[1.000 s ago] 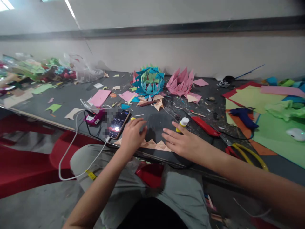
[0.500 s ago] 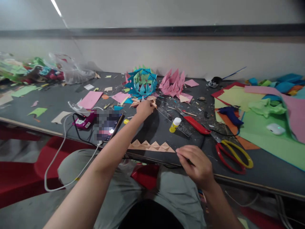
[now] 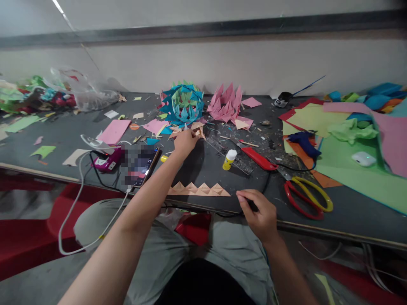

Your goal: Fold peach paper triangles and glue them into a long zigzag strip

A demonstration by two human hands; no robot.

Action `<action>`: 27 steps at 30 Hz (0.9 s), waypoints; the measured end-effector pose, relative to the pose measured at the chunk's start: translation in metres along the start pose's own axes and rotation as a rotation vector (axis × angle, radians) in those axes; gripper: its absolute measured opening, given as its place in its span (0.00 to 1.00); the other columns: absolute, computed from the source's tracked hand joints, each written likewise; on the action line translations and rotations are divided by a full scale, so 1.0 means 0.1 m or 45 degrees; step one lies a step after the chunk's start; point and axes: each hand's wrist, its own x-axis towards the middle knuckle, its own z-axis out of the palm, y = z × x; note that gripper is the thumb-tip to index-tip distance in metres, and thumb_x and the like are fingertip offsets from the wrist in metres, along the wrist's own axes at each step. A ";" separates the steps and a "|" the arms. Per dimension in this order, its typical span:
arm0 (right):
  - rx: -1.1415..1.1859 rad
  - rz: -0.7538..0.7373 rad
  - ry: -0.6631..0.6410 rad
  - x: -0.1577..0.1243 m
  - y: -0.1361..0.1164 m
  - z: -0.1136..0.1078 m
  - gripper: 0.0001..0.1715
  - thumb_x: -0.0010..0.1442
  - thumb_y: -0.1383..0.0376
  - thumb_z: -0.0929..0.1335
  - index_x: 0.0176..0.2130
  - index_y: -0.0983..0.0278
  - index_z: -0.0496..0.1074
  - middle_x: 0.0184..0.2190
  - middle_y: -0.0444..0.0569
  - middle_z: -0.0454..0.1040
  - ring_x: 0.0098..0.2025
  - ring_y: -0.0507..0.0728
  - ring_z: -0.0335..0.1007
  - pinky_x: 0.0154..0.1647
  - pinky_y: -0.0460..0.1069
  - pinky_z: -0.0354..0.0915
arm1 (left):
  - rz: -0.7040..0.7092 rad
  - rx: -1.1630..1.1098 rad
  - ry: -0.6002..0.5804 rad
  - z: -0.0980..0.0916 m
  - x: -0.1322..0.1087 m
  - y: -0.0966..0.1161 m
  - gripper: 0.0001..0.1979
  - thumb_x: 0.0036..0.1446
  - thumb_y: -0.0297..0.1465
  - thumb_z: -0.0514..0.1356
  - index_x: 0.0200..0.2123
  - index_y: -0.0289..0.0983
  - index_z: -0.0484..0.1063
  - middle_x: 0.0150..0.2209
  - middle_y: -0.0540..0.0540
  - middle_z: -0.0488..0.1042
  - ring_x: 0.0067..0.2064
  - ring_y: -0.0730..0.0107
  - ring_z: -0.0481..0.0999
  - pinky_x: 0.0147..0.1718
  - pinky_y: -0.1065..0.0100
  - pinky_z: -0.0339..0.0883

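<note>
My left hand (image 3: pixel 185 142) reaches forward to a small pile of folded peach paper pieces (image 3: pixel 199 131); its fingers are bent closed, and what they hold, if anything, is hidden. My right hand (image 3: pixel 259 208) hovers by the table's front edge, thumb and forefinger pinched together, with nothing that I can make out between them. Just left of it lies a strip of folded peach triangles (image 3: pixel 200 190). A yellow glue stick (image 3: pixel 229 160) with a white top stands behind the strip. Beyond my left hand is a blue and green folded-paper ring (image 3: pixel 186 106).
A pink folded-paper piece (image 3: pixel 225 103) stands at the back. Red-and-yellow-handled scissors (image 3: pixel 307 197), a red cutter (image 3: pixel 259 159) and coloured sheets (image 3: pixel 356 169) lie right. To the left are a phone (image 3: pixel 143 167), a purple power adapter (image 3: pixel 110 161) and a plastic bag (image 3: pixel 92 95).
The whole view has shifted slightly. My right hand has moved a little away from the right end of the peach strip, leaving a gap. My left hand remains at the peach pieces.
</note>
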 end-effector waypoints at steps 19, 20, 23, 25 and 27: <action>0.730 0.367 -0.615 0.04 -0.21 -0.26 0.14 0.62 0.57 0.60 0.43 0.58 0.69 0.42 0.51 0.69 0.40 0.54 0.70 0.39 0.48 0.69 | 0.937 -0.698 -0.405 -0.44 -2.10 0.13 0.06 0.59 0.25 0.53 0.32 0.38 0.68 0.31 0.50 0.75 0.33 0.76 0.73 0.33 0.75 0.66; 0.710 0.349 -0.721 0.03 -0.23 -0.29 0.14 0.62 0.57 0.60 0.41 0.59 0.71 0.41 0.50 0.69 0.42 0.54 0.69 0.41 0.48 0.68 | 0.970 -0.649 -0.338 -0.37 -2.16 0.11 0.06 0.59 0.26 0.53 0.32 0.39 0.68 0.31 0.50 0.75 0.33 0.76 0.73 0.32 0.75 0.65; 0.531 0.427 -0.809 0.00 -0.26 -0.35 0.11 0.60 0.59 0.63 0.37 0.59 0.73 0.43 0.50 0.69 0.49 0.55 0.66 0.48 0.49 0.63 | 1.117 -0.465 -0.095 -0.21 -2.23 0.07 0.05 0.59 0.25 0.54 0.35 0.38 0.69 0.33 0.50 0.75 0.32 0.74 0.72 0.31 0.72 0.64; 0.388 0.523 -0.751 -0.02 -0.26 -0.37 0.11 0.58 0.59 0.65 0.38 0.60 0.73 0.46 0.51 0.67 0.51 0.56 0.64 0.50 0.50 0.61 | 1.203 -0.368 0.053 -0.16 -2.22 0.06 0.05 0.59 0.26 0.53 0.35 0.37 0.68 0.32 0.49 0.75 0.32 0.72 0.71 0.30 0.70 0.62; 0.357 0.591 -0.752 -0.02 -0.27 -0.38 0.11 0.57 0.58 0.66 0.38 0.61 0.74 0.44 0.51 0.69 0.48 0.56 0.66 0.48 0.49 0.62 | 1.236 -0.328 0.142 -0.14 -2.19 0.08 0.06 0.60 0.27 0.52 0.35 0.36 0.68 0.33 0.49 0.75 0.33 0.71 0.70 0.31 0.69 0.61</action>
